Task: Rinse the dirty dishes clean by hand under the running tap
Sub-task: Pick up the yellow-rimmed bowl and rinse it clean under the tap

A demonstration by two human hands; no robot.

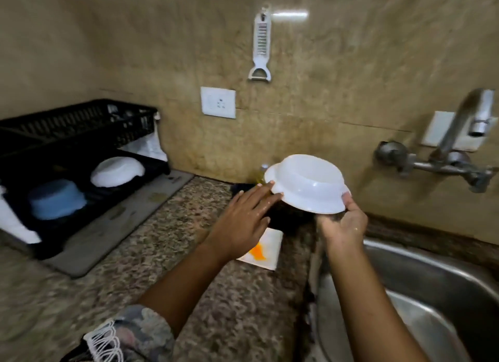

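While my right hand (pixel 343 224) pinches the white bowl's (pixel 306 183) rim, my left hand's (pixel 243 218) straight fingers just touch its other edge.

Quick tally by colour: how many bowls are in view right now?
White bowls: 2, one held in the hands, one upside down in the black rack
Blue bowls: 1, upside down in the rack
Total: 3

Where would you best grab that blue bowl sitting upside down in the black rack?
Probably by its wall near the base, from above. The blue bowl sits inverted in the black rack, so its rim is down and hard to reach. The white bowl crowds its right side.
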